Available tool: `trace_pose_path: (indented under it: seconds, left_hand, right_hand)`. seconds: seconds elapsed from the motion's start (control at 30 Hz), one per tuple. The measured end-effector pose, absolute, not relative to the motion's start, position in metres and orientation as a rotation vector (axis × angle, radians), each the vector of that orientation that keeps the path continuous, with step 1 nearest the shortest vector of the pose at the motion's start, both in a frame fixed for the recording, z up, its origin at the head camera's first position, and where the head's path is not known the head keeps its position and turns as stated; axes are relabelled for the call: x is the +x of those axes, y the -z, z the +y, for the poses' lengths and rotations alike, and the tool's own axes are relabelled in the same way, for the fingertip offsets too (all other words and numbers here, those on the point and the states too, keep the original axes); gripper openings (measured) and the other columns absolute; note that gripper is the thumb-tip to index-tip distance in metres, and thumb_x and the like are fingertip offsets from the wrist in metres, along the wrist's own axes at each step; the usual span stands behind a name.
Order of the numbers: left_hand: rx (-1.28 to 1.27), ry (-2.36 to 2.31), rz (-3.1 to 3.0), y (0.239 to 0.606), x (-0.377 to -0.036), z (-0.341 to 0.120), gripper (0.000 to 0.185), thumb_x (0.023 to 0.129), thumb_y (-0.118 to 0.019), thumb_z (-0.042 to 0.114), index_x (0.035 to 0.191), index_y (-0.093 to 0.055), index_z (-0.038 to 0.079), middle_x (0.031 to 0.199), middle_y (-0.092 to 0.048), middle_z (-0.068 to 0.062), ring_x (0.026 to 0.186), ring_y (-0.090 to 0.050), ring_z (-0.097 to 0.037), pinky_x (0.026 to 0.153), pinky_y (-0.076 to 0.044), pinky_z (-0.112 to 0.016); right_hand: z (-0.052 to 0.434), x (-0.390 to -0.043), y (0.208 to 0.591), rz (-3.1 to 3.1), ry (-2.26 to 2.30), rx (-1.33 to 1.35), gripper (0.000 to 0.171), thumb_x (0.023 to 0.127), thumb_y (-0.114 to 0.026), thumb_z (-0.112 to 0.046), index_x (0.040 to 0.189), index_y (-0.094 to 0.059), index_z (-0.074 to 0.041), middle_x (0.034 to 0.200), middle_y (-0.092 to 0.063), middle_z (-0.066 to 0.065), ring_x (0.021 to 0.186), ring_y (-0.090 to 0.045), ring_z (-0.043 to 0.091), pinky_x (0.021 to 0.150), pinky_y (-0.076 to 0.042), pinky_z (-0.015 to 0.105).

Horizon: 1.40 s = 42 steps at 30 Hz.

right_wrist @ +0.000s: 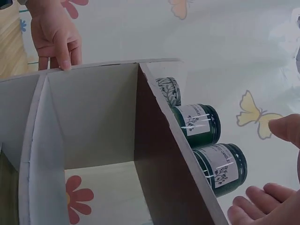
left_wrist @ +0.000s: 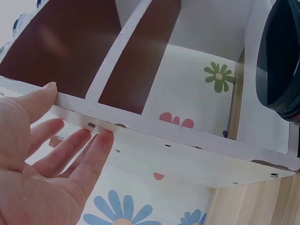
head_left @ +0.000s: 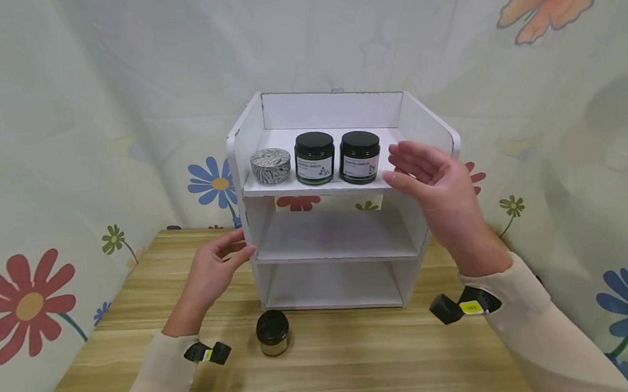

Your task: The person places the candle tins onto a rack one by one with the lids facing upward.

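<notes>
A white wooden shelf unit [head_left: 336, 258] stands on the table. Its top tier bears a round patterned tin [head_left: 271, 166] and two dark green candle jars [head_left: 314, 160] [head_left: 360, 160] with black lids and white labels, side by side. My left hand [head_left: 215, 272] touches the unit's left side panel, thumb at the front edge and fairly straight fingers against the outer face, as the left wrist view shows. Beside the right-hand jar, my right hand [head_left: 436, 195] hovers with loosely bent fingers, holding nothing. In the right wrist view, a gap separates those fingers [right_wrist: 255, 201] from the jar.
A small jar with a black lid and gold-toned body [head_left: 272, 333] stands on the wooden table [head_left: 349, 360] before the unit's left front corner. Behind hangs a flower-printed cloth [head_left: 179, 67]. Raised panels border the top tier at its sides and back.
</notes>
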<state>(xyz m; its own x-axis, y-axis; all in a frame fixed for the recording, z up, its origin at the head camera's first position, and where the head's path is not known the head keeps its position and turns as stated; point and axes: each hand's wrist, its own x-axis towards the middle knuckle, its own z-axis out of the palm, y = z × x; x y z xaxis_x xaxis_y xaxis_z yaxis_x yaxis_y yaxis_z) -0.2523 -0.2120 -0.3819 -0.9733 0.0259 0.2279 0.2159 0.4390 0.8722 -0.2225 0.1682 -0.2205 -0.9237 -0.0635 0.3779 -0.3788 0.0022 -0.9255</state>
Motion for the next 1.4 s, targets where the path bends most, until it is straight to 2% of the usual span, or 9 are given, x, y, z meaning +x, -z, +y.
trace_pose_path:
  seconds: [0.1,0.3,0.5,0.83,1.03,1.27,1.4]
  left_hand:
    - [-0.214,1.567,-2.501,0.382,-0.251,-0.211,0.061,0.094,-0.071,0.049,0.147,-0.058,0.021,0.146,-0.060,-0.005,0.130,-0.061,-0.031,0.106,-0.053,-0.054]
    - [-0.221,1.569,-2.485,0.381,-0.250,-0.210,0.060,0.094,-0.071,0.047,0.147,-0.058,0.021,0.146,-0.061,-0.005,0.129,-0.062,-0.031,0.107,-0.052,-0.054]
    - [-0.199,1.576,-2.483,0.379,-0.249,-0.210,0.060,0.094,-0.071,0.047,0.147,-0.058,0.020,0.146,-0.061,-0.005,0.130,-0.062,-0.030,0.106,-0.053,-0.052]
    - [-0.190,1.588,-2.488,0.380,-0.249,-0.210,0.061,0.094,-0.071,0.049,0.147,-0.058,0.020,0.146,-0.061,-0.006,0.130,-0.061,-0.030,0.107,-0.052,-0.053]
    - [-0.199,1.580,-2.493,0.380,-0.249,-0.210,0.062,0.095,-0.070,0.050,0.148,-0.057,0.020,0.147,-0.060,-0.006,0.131,-0.060,-0.031,0.107,-0.052,-0.053]
    - [-0.200,1.573,-2.499,0.379,-0.249,-0.209,0.063,0.094,-0.070,0.050,0.148,-0.057,0.020,0.147,-0.060,-0.006,0.131,-0.061,-0.031,0.104,-0.055,-0.051]
    - [-0.191,1.571,-2.504,0.379,-0.249,-0.210,0.064,0.094,-0.070,0.051,0.148,-0.057,0.020,0.147,-0.060,-0.006,0.131,-0.061,-0.031,0.104,-0.055,-0.051]
  right_hand:
    - [0.168,-0.219,0.230,-1.911,-2.072,0.497,0.056,0.090,-0.079,-0.010,0.141,-0.057,-0.004,0.140,-0.065,0.007,0.131,-0.062,0.018,0.099,-0.053,0.018]
    - [0.164,-0.208,0.249,-1.617,-2.215,0.611,0.044,0.093,-0.069,0.005,0.136,-0.058,0.004,0.133,-0.070,0.010,0.125,-0.067,0.022,0.104,-0.051,0.029]
    - [0.157,-0.204,0.275,-1.597,-2.181,0.689,0.041,0.092,-0.065,0.013,0.132,-0.060,0.008,0.129,-0.071,0.012,0.122,-0.069,0.025,0.104,-0.052,0.033]
    - [0.145,-0.205,0.320,-1.822,-2.115,0.726,0.047,0.090,-0.073,0.006,0.135,-0.059,0.004,0.134,-0.069,0.007,0.128,-0.065,0.020,0.108,-0.051,0.033]
    - [0.136,-0.209,0.344,-1.873,-2.066,0.823,0.048,0.087,-0.077,0.004,0.132,-0.060,0.005,0.136,-0.067,0.013,0.130,-0.063,0.022,0.110,-0.049,0.034]
    - [0.125,-0.210,0.370,-1.913,-2.102,0.883,0.048,0.087,-0.079,-0.001,0.131,-0.061,0.004,0.138,-0.063,0.023,0.131,-0.060,0.034,0.111,-0.050,0.033]
    - [0.118,-0.211,0.385,-1.914,-2.143,0.890,0.047,0.086,-0.079,0.000,0.130,-0.062,0.005,0.137,-0.063,0.025,0.129,-0.063,0.028,0.110,-0.051,0.034]
